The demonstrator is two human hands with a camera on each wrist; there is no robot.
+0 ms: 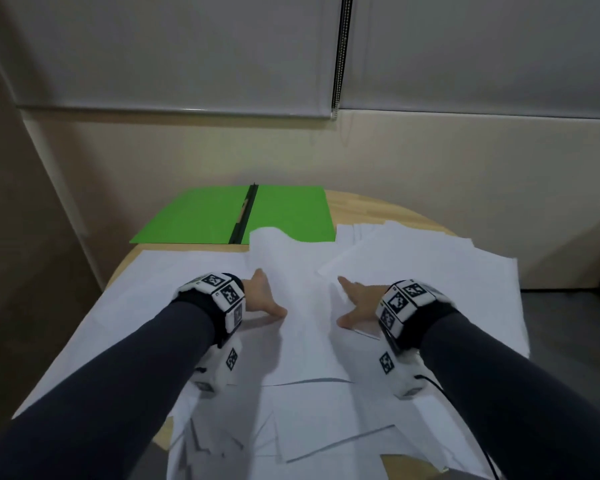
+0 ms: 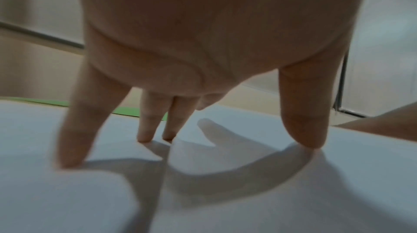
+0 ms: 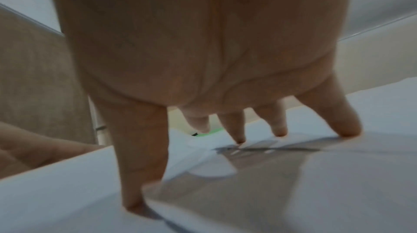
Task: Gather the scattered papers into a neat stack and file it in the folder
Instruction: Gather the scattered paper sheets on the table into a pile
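Note:
Several white papers [image 1: 305, 344] lie scattered and overlapping over most of the round wooden table [image 1: 371, 206]. A green folder [image 1: 201, 216] lies open flat at the far side, one sheet's corner overlapping its right half. My left hand [image 1: 262, 301] presses spread, straight fingers [image 2: 72, 147] down on the papers [image 2: 248, 192] left of centre. My right hand [image 1: 357, 303] does the same right of centre, its fingertips [image 3: 347, 130] on a loose sheet [image 3: 248, 201] whose near edge lifts slightly. A strip of the folder [image 2: 126, 111] shows beyond the left fingers.
A wall with lowered roller blinds [image 1: 187, 53] and a bead chain [image 1: 342, 53] stands just behind the table. Papers hang over the table's near and right edges. A cable [image 1: 440, 386] runs from the right wrist camera.

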